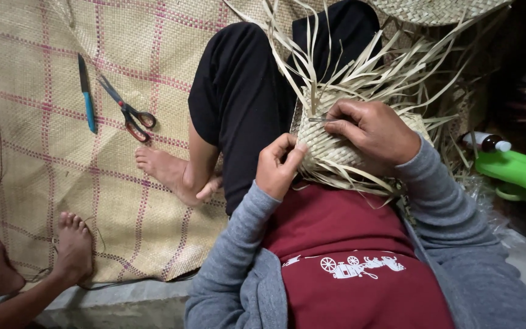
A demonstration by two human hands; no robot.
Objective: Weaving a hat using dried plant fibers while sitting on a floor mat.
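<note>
Resting on lap, centre: pale half-woven straw basket piece, loose strips fanning far side. Left hand pinching near-left edge; right hand closing on single strip. Likely handling light, springy, easily creased; gripping best at tight woven body.

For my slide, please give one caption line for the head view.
Both hands, left and right, work a woven straw piece; scissors lie on the mat.

Both arms in grey sleeves are bent in close over the lap. Left hand is curled, fingertips pinched together. Right hand lies palm-down, just above the left's fingers.
</note>
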